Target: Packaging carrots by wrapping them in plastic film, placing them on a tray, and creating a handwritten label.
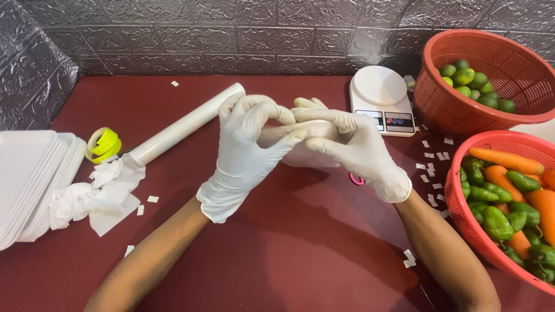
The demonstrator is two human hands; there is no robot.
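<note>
Both gloved hands, left (pixel 245 151) and right (pixel 355 147), grip closed on a white tray (pixel 300 151) (partly hidden).

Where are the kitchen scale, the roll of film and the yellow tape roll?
kitchen scale (pixel 380 86): head view, on its round white weighing plate.
roll of film (pixel 185 123): head view, mid-length of the white tube.
yellow tape roll (pixel 104 143): head view, on its outer band.

White gloves on left hand (pixel 245 151) and right hand (pixel 354 147). Dark red table (pixel 300 242). Grey brick-patterned wall (pixel 231 34). White scale (pixel 383 99). Red baskets: one (pixel 509 63) with green limes (pixel 474 84), another (pixel 462 214) with orange carrots (pixel 506 160), green peppers (pixel 497 222). Yellow tape roll (pixel 103 143).
</note>
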